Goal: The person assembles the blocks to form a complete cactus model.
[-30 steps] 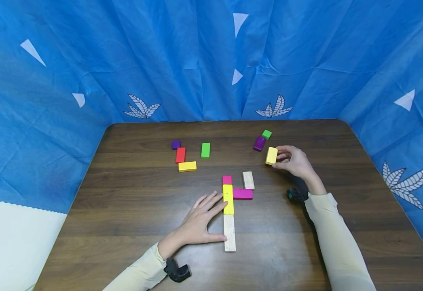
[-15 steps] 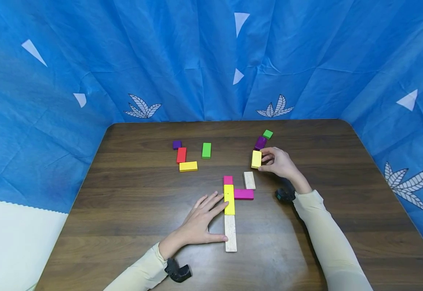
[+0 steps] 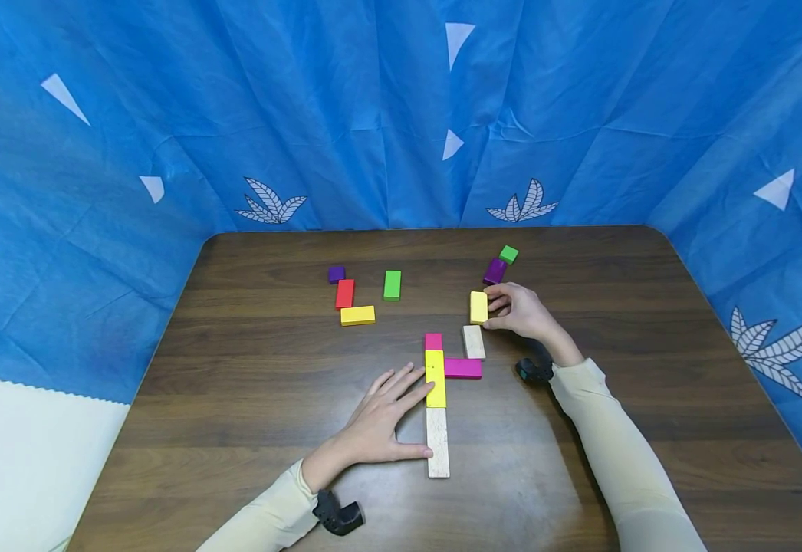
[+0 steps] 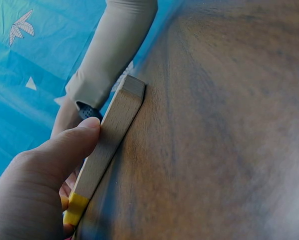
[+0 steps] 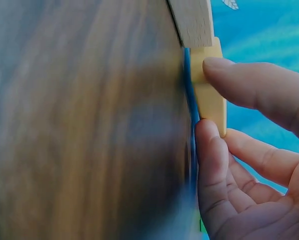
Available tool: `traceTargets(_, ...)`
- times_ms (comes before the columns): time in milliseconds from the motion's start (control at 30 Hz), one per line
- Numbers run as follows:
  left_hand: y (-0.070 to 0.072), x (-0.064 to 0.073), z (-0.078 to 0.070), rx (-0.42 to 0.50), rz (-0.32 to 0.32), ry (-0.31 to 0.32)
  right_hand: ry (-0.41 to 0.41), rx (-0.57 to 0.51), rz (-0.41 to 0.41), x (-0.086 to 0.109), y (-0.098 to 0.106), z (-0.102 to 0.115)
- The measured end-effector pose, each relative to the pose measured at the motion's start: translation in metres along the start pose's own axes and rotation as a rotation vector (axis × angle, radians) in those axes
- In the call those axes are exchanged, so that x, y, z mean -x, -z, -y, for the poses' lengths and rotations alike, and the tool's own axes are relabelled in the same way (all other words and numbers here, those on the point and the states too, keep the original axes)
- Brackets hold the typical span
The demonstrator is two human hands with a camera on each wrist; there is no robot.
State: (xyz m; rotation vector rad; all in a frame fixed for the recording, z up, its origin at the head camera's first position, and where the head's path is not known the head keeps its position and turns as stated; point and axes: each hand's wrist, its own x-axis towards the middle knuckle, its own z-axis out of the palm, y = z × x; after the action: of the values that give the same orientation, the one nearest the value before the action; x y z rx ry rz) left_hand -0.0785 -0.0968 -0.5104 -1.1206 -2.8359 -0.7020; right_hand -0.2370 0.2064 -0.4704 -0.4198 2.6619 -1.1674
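A row of blocks runs up the middle of the table: a long whitish wooden block, a yellow block and a small pink block. My left hand rests along its left side, fingers spread, thumb on the whitish block and fingertips at the yellow one. A magenta block juts right from the row, with a short whitish block behind it. My right hand pinches a pale yellow block just behind that short block; in the right wrist view the block sits between thumb and fingers.
At the back left lie a small purple block, a red block, a yellow block and a green block. A dark purple block and small green block lie back right. A blue curtain encloses the table.
My right hand has carried the pale yellow block left and slightly nearer, from beside the dark purple block to just behind the short whitish block. The left hand stays where it was.
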Motion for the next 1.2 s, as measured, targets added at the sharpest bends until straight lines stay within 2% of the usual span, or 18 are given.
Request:
traceTargets(333,0.0005,-0.0004,-0.0008,0.002,-0.028,-0.024,-0.010,-0.022,0.024,-0.0030,-0.0030,0.0012)
traceTargets(800,0.0016,-0.0005,-0.0009,0.001,-0.013,-0.015,0.027,-0.074,0.096,-0.0036,-0.0032,-0.0002)
traceTargets(1200,0.0014,-0.0001,-0.0007,0.007,-0.026,-0.028,0.028,-0.052,0.085,-0.0032,-0.0051,0.0018)
